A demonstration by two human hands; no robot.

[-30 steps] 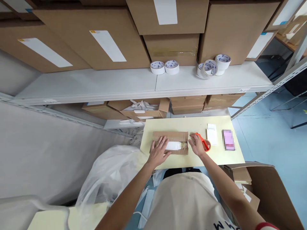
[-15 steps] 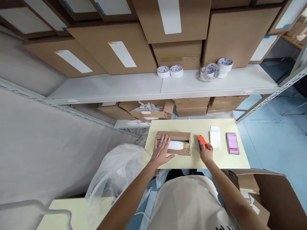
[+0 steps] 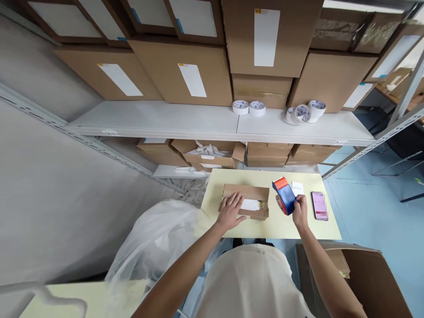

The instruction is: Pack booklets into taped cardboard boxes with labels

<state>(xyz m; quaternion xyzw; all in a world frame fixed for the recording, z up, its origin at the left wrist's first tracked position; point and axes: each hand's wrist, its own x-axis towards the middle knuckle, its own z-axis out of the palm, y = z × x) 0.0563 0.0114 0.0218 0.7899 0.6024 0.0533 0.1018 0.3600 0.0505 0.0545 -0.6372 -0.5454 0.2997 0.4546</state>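
A small cardboard box (image 3: 251, 191) lies on the pale yellow table (image 3: 215, 176). Its flaps do not quite meet along the middle, and a white item (image 3: 250, 204) shows in the gap. My left hand (image 3: 231, 214) rests on the box's left part with fingers stretched and thumb apart. Off to the right, my right hand (image 3: 300, 212) grips a blue and orange tape dispenser (image 3: 286, 197), held up over the table with its orange end pointing away from me. White slips of paper (image 3: 297, 187) lie just behind that hand, partly covered.
A phone (image 3: 319, 206) lies at the table's right side. Behind, a shelf (image 3: 159, 117) holds large cartons (image 3: 212, 57) and several tape rolls (image 3: 257, 107). A big open carton (image 3: 374, 278) stands at lower right; plastic sheeting (image 3: 152, 243) hangs at left.
My right hand has picked the tape dispenser up off the table and turned it, showing its blue side. My left hand stays on the box. The view has shifted a little.
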